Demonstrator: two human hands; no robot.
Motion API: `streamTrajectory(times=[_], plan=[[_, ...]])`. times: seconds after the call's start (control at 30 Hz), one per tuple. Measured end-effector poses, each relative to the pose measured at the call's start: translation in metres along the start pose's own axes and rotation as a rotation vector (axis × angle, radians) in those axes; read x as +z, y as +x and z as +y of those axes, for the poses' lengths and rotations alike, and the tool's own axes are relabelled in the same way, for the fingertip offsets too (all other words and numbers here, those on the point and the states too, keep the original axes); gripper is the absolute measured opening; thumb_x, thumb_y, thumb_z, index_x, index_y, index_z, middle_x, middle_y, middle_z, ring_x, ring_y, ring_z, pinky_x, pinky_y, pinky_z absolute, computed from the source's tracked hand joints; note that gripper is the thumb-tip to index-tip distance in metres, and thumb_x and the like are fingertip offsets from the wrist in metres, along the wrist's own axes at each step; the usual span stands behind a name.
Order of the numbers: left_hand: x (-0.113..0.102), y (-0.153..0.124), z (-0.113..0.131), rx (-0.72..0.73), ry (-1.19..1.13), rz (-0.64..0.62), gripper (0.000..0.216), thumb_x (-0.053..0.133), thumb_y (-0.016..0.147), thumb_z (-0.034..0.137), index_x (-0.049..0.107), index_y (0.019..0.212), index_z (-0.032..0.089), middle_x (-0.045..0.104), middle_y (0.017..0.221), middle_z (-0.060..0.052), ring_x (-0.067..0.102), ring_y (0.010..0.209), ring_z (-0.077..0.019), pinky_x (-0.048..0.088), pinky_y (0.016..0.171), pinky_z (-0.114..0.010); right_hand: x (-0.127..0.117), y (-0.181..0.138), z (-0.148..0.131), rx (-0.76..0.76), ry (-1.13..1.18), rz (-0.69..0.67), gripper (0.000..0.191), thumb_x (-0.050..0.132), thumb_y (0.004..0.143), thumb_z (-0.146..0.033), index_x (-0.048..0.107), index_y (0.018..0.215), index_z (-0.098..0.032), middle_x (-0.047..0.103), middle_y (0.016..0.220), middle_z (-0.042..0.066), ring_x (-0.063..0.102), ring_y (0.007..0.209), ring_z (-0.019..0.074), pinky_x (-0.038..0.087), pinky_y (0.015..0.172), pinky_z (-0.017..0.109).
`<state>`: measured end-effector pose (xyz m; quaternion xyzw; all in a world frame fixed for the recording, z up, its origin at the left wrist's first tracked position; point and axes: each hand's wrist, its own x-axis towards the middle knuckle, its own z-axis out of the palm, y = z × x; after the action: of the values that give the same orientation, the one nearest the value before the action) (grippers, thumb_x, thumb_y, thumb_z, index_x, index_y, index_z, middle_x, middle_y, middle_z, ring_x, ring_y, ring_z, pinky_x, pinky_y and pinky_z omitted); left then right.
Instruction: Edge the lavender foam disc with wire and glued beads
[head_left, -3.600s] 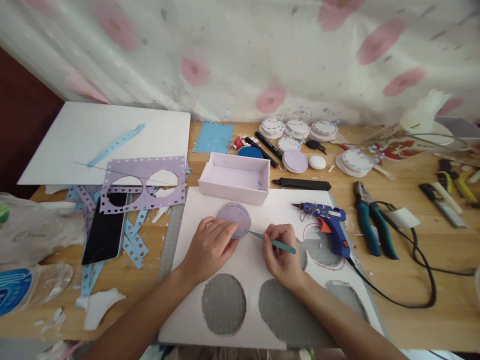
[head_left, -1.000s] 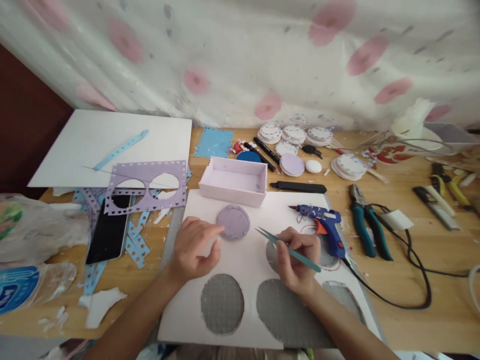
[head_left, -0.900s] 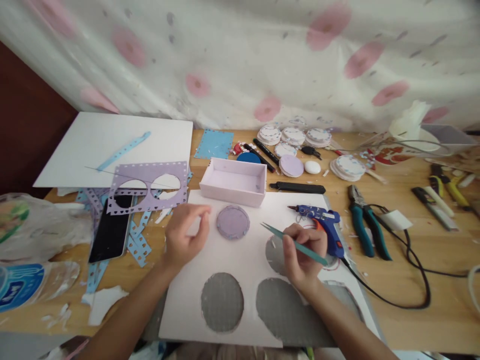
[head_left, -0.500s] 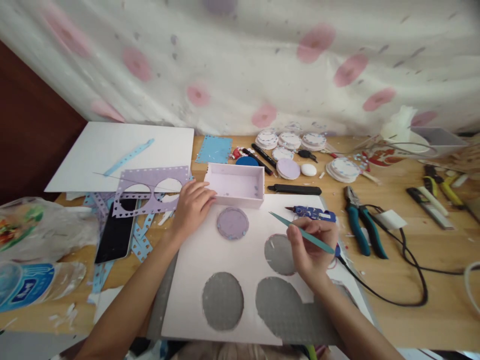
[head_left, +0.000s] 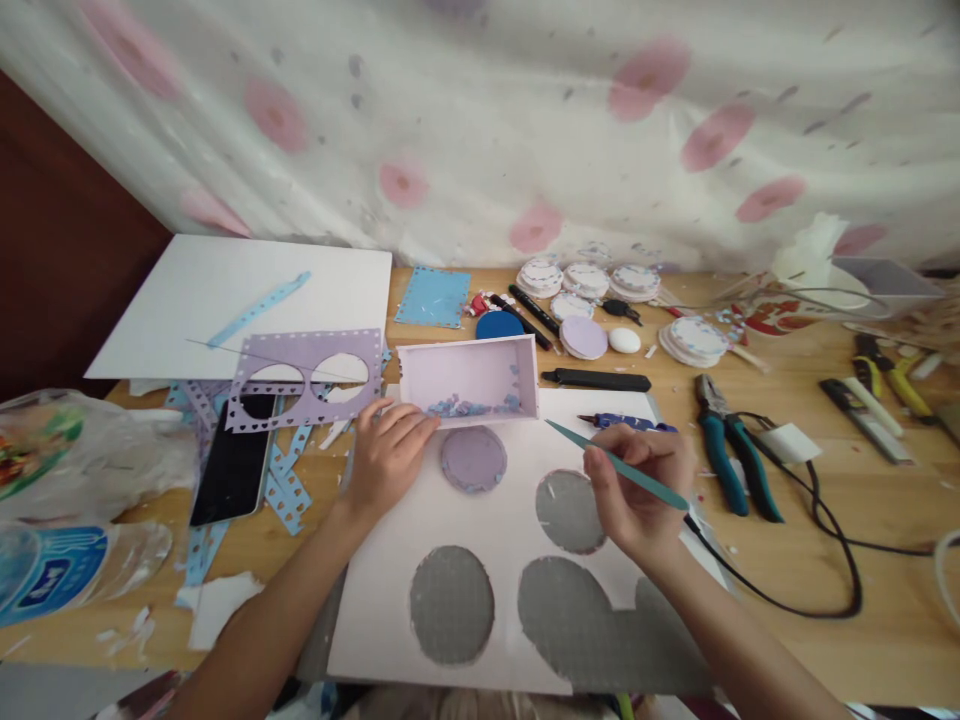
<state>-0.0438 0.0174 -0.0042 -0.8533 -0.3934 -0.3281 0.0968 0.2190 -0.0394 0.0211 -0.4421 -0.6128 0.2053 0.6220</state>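
My left hand (head_left: 396,450) grips the lower left corner of a pale lilac open box (head_left: 472,372). The box tilts towards me, and small blue and purple paper bits (head_left: 469,408) lie along its near inner side. Teal tweezers (head_left: 615,465) are pinched in my right hand (head_left: 641,490), their tips pointing left near the box's lower right corner. Just below the box lies a lilac disc (head_left: 474,460) with blue bits around its rim. It rests on a white sheet (head_left: 375,600) with round holes cut in it.
A grey cutting mat (head_left: 622,650) shows through the holes. Teal-handled pliers (head_left: 724,450), a blue glue gun (head_left: 622,422) and a black cutter (head_left: 596,380) lie to the right. Decorated white discs (head_left: 694,340) stand behind. On the left are a phone (head_left: 232,465), a purple punched sheet (head_left: 255,365) and a bottle (head_left: 75,570).
My left hand has tipped the box towards me, and the paper bits have gathered along its near side. The tweezers have shifted slightly right and remain in my right hand.
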Motion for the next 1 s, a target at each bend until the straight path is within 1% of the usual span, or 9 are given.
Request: streamTrajectory(times=[0.2,0.33,0.47,0.53,0.7,0.83,0.93,1.0], plan=[[-0.002,-0.001,0.003,0.052,0.003,0.03,0.022,0.055,0.084,0.005,0.067,0.095,0.02,0.075,0.084,-0.001,0.067,0.084,-0.0176,0.04,0.092,-0.042,0.005,-0.002,0.004,0.02,0.016,-0.064,0.028,0.057,0.085,-0.013,0.032,0.083,-0.025,0.044,0.064,-0.007,0.047,0.054,0.0112,0.034,0.052,0.027],[-0.002,-0.002,0.003,0.063,-0.008,0.036,0.025,0.055,0.083,0.004,0.067,0.097,0.021,0.075,0.085,-0.001,0.068,0.085,-0.0178,0.04,0.092,-0.042,0.004,-0.003,0.006,0.038,-0.04,-0.107,0.024,0.059,0.083,-0.012,0.037,0.084,-0.024,0.048,0.067,-0.004,0.05,0.058,0.0126,0.039,0.054,0.029],[-0.002,-0.003,0.003,0.054,-0.011,0.035,0.025,0.054,0.084,0.005,0.067,0.097,0.022,0.075,0.085,-0.001,0.068,0.085,-0.0172,0.04,0.092,-0.042,0.001,-0.006,0.009,0.035,-0.131,-0.126,0.016,0.06,0.083,-0.014,0.047,0.088,-0.022,0.053,0.076,0.001,0.055,0.063,0.0139,0.045,0.054,0.029],[-0.002,-0.003,0.003,0.059,-0.005,0.036,0.026,0.054,0.084,0.005,0.067,0.097,0.022,0.075,0.085,0.0,0.068,0.085,-0.0171,0.04,0.092,-0.041,0.0,-0.007,0.009,0.04,-0.15,-0.148,0.014,0.059,0.084,-0.014,0.049,0.09,-0.022,0.054,0.079,0.002,0.056,0.064,0.014,0.046,0.054,0.028],[-0.002,-0.003,0.004,0.077,0.012,0.036,0.024,0.055,0.083,0.003,0.066,0.096,0.021,0.075,0.084,0.0,0.068,0.084,-0.0177,0.041,0.091,-0.042,0.008,-0.001,0.008,0.049,-0.17,-0.218,0.018,0.06,0.084,-0.015,0.045,0.09,-0.023,0.054,0.078,0.001,0.056,0.066,0.0139,0.047,0.057,0.028],[-0.001,-0.004,0.004,0.087,0.028,0.026,0.024,0.055,0.082,0.002,0.066,0.095,0.02,0.075,0.084,0.0,0.067,0.084,-0.0175,0.04,0.092,-0.042,0.023,0.013,0.005,-0.022,-0.261,-0.302,0.017,0.061,0.085,-0.016,0.049,0.095,-0.023,0.057,0.079,0.001,0.057,0.069,0.0144,0.05,0.062,0.029],[-0.001,-0.005,0.004,0.094,0.028,0.026,0.025,0.056,0.082,0.002,0.066,0.096,0.02,0.075,0.084,0.0,0.067,0.084,-0.0177,0.04,0.092,-0.042,0.034,0.022,0.007,-0.123,-0.295,-0.382,0.014,0.059,0.086,-0.015,0.052,0.094,-0.024,0.061,0.089,0.004,0.06,0.081,0.0174,0.051,0.07,0.032],[0.0,-0.005,0.003,0.09,0.023,0.017,0.026,0.054,0.082,0.002,0.066,0.096,0.02,0.075,0.085,0.0,0.067,0.085,-0.0175,0.04,0.093,-0.042,0.041,0.025,0.011,-0.171,-0.307,-0.397,0.014,0.058,0.087,-0.012,0.053,0.093,-0.024,0.063,0.092,0.005,0.06,0.087,0.0189,0.05,0.074,0.034]])
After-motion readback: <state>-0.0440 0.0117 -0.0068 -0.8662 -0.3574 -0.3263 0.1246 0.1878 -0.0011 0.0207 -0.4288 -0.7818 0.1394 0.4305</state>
